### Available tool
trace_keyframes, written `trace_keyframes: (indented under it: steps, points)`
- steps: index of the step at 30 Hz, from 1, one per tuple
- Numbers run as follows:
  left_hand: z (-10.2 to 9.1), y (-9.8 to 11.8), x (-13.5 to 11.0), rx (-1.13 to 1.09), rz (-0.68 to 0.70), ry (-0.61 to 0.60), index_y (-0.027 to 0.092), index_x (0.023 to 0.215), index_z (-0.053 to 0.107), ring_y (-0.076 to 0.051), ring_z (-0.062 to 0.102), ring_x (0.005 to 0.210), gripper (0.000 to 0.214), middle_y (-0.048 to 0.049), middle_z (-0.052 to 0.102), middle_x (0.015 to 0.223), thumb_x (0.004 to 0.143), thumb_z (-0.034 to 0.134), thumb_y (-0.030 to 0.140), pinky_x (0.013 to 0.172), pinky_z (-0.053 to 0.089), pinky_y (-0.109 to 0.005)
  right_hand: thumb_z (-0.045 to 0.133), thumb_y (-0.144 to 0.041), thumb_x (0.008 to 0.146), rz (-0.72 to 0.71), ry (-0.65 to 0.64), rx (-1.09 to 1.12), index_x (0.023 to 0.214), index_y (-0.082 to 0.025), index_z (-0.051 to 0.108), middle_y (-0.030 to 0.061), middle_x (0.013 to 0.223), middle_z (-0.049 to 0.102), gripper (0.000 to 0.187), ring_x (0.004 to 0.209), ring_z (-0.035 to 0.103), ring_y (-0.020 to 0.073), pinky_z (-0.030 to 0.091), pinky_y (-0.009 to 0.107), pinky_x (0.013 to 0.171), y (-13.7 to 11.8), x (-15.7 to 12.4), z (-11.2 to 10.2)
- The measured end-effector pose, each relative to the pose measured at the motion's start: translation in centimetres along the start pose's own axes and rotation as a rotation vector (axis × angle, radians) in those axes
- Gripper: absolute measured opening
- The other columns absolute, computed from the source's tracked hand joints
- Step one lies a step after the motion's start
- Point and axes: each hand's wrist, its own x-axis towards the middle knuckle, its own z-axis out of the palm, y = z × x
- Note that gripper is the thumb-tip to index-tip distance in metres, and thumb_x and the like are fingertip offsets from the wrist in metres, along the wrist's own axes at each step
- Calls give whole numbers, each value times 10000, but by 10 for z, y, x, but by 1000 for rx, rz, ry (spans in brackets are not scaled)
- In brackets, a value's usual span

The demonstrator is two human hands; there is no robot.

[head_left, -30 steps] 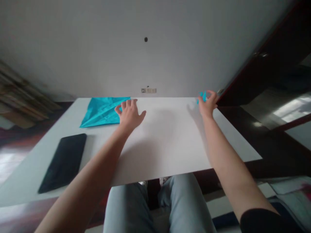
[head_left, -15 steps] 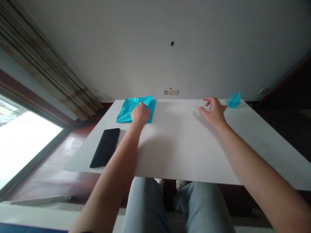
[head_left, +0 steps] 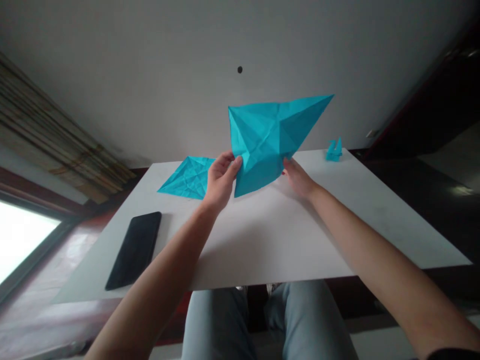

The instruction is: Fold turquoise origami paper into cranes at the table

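Observation:
A creased sheet of blue origami paper [head_left: 262,135] is held up above the table, tilted, its right corner pointing up toward the wall. My left hand [head_left: 223,177] pinches its left edge, thumb on the near face. At its lower right edge my right hand [head_left: 298,177] grips it between thumb and fingers; part of those fingers is hidden behind the sheet. Behind my left hand, a second creased blue sheet [head_left: 185,177] lies flat on the table, its right part covered by the hand. A small folded blue paper bird [head_left: 333,151] stands at the far right.
A black smartphone [head_left: 134,250] lies on the left of the white table [head_left: 300,250], beside my left forearm. The wall [head_left: 180,90] rises behind the table's far edge. A curtain [head_left: 56,135] and a bright window are at the left; my knees are below the near edge.
My left hand has lifted one blue sheet off the other and brought it rightward. My right hand has come in from the right and taken hold of it. The view has shifted slightly.

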Motion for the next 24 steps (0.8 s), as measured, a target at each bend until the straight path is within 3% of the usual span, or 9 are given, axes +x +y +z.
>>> trace_keyframes:
  steps: [3, 7, 10, 12, 14, 16, 19, 22, 24]
  points:
    - [-11, -20, 2, 87, -37, 91, 239, 1146, 772, -204, 778, 1037, 499, -65, 822, 1104, 938, 912, 670, 865, 635, -279, 913, -901, 792, -40, 38, 128, 1404, -364, 780, 45, 1555, 819, 825, 1521, 707, 356, 566, 548, 1295, -1, -3, 7]
    - [-33, -43, 9, 234, -111, 265, 229, 1143, 756, -177, 733, 916, 371, -45, 790, 1014, 935, 935, 479, 726, 574, -242, 937, -868, 798, -97, 234, 26, 1171, -321, 837, 34, 1290, 893, 669, 1329, 775, 337, 618, 507, 1206, -2, -2, -3]
    - [-45, -52, 12, 221, -154, 256, 251, 1319, 713, -145, 697, 786, 483, -12, 754, 968, 935, 947, 426, 683, 544, -235, 915, -931, 762, -130, 304, -92, 971, -305, 786, 11, 1013, 843, 672, 1084, 771, 281, 647, 438, 1051, -1, 2, -13]
    - [-51, -54, 13, 237, -118, 217, 277, 1443, 679, -123, 661, 724, 591, 7, 737, 947, 938, 959, 398, 678, 529, -235, 918, -957, 723, -137, 320, -132, 928, -298, 737, 7, 939, 798, 714, 995, 749, 263, 646, 425, 987, 3, 6, -16]
    - [-54, -54, 13, 272, -63, 184, 294, 1539, 670, -105, 610, 677, 649, 15, 728, 934, 956, 947, 363, 650, 496, -231, 937, -959, 689, -147, 338, -115, 1019, -305, 719, 18, 986, 808, 764, 988, 757, 270, 653, 441, 965, 6, 9, -17]
    - [-55, -51, 13, 319, -5, 182, 297, 1571, 706, -87, 551, 648, 621, 14, 727, 948, 985, 912, 326, 619, 458, -226, 959, -947, 671, -166, 356, -95, 1232, -339, 699, 26, 1059, 826, 868, 980, 769, 278, 662, 464, 947, 7, 11, -18]
    - [-51, -43, 11, 405, 85, 242, 303, 1512, 794, -78, 548, 679, 496, 1, 741, 1022, 1020, 861, 303, 649, 473, -219, 914, -944, 753, -204, 381, -165, 1552, -416, 581, 31, 1103, 809, 1014, 943, 745, 275, 650, 481, 919, -2, 9, -19]
    - [-43, -32, 7, 474, 172, 289, 326, 1442, 843, -126, 651, 836, 397, -29, 779, 1110, 1046, 830, 340, 776, 553, -238, 773, -968, 880, -194, 319, -285, 1551, -411, 641, 60, 1117, 763, 882, 1018, 729, 306, 628, 491, 938, -19, 0, -18]
    - [-38, -24, 5, 509, 218, 299, 322, 1399, 861, -175, 690, 949, 346, -54, 794, 1117, 1062, 807, 377, 833, 579, -269, 854, -919, 839, -221, 225, -386, 1458, -375, 730, 80, 1196, 756, 833, 1075, 716, 333, 619, 510, 983, -30, -5, -17]
